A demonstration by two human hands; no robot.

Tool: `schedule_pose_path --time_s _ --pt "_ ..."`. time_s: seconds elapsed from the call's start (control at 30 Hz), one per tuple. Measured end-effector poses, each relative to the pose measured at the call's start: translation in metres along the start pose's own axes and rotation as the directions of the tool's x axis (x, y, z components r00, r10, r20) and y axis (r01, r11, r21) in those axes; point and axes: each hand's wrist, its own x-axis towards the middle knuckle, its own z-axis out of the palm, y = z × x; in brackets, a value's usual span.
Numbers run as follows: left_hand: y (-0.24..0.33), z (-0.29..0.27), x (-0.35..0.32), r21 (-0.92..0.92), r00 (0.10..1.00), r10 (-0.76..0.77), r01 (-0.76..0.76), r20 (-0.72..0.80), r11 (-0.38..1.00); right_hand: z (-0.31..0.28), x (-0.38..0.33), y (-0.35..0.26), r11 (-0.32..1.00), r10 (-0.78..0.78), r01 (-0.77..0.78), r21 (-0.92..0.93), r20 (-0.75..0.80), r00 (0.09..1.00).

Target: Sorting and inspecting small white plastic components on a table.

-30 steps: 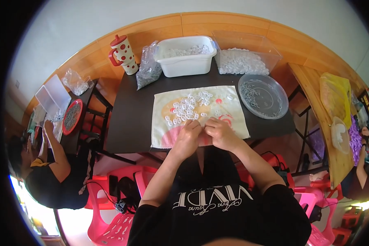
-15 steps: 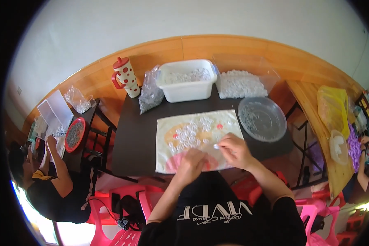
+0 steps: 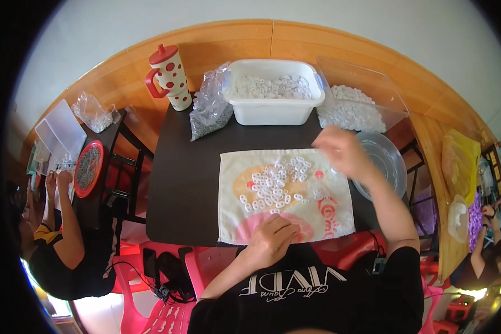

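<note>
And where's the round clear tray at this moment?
In the head view, the round clear tray sits at the right side of the dark table, just past the cloth, partly hidden behind the right hand.

Cloth (image 3: 226,186) on tbl (image 3: 181,178), tub (image 3: 275,114) behind.

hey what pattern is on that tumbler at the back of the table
Tumbler: red dots on cream, in the head view.
</note>
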Motion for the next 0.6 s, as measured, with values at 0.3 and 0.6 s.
schedule_pose_path --time_s 0.3,0.6 --pt "-0.007 -0.003 0.004 -0.015 0.99 -0.023 0.026 0.138 1.0 0.068 -0.016 -0.002 0.982 0.086 -0.027 -0.185 0.317 0.945" --pt "-0.014 0.0 0.004 -0.011 0.988 -0.126 0.127 0.093 0.992 0.052 -0.055 -0.022 0.986 0.118 -0.13 0.108 0.11 0.987"
